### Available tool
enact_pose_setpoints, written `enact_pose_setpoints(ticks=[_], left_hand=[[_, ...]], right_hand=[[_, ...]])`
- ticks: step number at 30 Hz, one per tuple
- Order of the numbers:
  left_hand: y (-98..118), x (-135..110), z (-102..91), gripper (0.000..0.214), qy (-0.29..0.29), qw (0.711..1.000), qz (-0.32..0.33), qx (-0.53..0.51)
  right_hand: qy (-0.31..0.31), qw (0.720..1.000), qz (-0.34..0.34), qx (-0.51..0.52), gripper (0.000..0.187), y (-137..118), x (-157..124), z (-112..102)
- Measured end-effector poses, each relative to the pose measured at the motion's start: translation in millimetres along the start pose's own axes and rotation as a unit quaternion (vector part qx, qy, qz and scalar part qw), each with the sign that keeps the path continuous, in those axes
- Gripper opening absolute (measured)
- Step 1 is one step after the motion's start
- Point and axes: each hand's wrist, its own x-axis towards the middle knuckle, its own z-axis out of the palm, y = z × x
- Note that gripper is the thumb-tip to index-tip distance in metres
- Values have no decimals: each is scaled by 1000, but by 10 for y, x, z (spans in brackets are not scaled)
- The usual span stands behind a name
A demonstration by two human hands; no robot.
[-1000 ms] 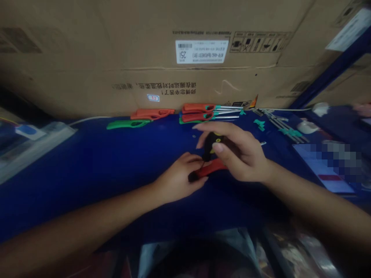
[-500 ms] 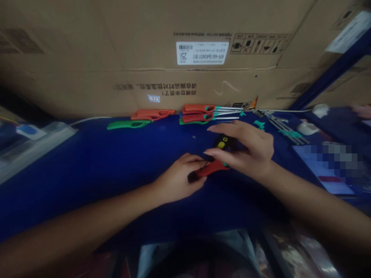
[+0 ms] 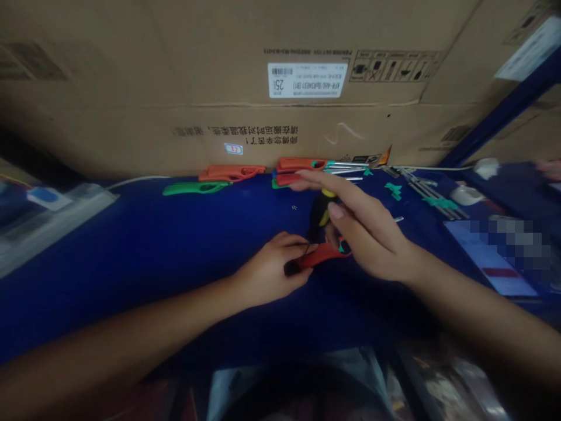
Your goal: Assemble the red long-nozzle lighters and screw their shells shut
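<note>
My left hand pinches the black end of a red long-nosed lighter low over the blue table. Beside the thumb and fingers, a thin metal shaft meets the lighter's body. A black and yellow screwdriver stands tilted above it, the handle up. Around that handle my right hand is loosely closed, with the index finger stretched over the top and the thumb along the near side. Its lower fingers are partly hidden. Part of a metal tube shows past my right hand.
Against the cardboard wall lie stacked red lighters with metal tubes, an orange handle and a green one. Metal tubes and small green parts lie to the right, near a phone-like screen.
My right hand has rolled over the screwdriver, its index finger reaching further left and its thumb shifting up and right. The handle has tilted left. My left hand and the lighter stay put.
</note>
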Motion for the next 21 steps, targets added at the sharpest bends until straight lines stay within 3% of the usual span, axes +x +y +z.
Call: enact_pose_setpoints(ticks=[2,7,12,17,19,21], left_hand=[[-4,1,0,31,-2,1000,1,-5],[-5,19,-6,27,-6,1000,10,-8],[13,27,-15,30,-1,1000,10,-9],[18,21,-16,19,-8,1000,7,-2],[14,17,-14,16,-4,1000,7,5],[8,12,-11,19,-1,1000,3,10]], right_hand=[[-3,999,22,24,42,-23,6,10],[99,988,-66,-101,31,-15,-2,35],[-1,1000,25,12,43,4,-15,44],[90,985,-93,-111,34,44,-34,23],[73,988,-99,-96,34,25,-32,12],[22,998,-57,-24,38,-12,-20,11]])
